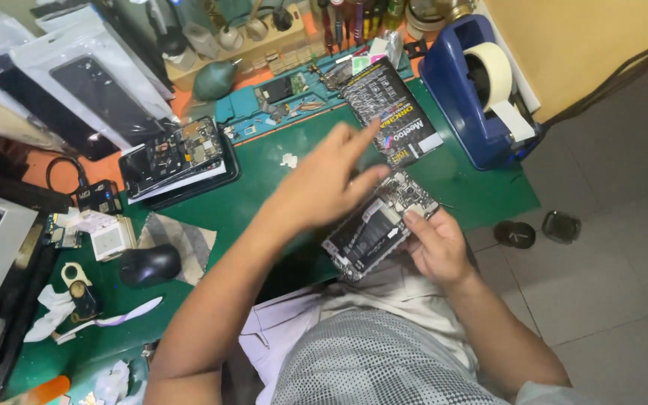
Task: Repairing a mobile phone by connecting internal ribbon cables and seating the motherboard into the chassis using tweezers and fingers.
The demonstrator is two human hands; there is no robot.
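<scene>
Clutter first, from where I sit: black mouse [149, 264] and white scraps at the near left edge of the green mat [264, 161], second opened phone [178, 156] stacked on the mat's left, screen packs [76, 90] beyond it. Left hand [322, 187] hovers over the mat centre, fingers spread loose, index pointing out, gripping nothing; its fingertips reach the upper end of the opened phone [379, 225]. That phone sits off the mat's near edge, above my lap, back off, board and battery exposed. Right hand [435, 247] cups it from below with the thumb pressed on the right side, partly closed around the frame. Risk as I read it: one-hand support over open air, so a nudge from the left fingers could tip it to the tiled floor [609, 285]; bare fingers near the board could also shift small parts. Dark printed card [393, 112] lies right behind, blue tape dispenser [474, 90] at the mat's right corner, crowding any set-down spot.
</scene>
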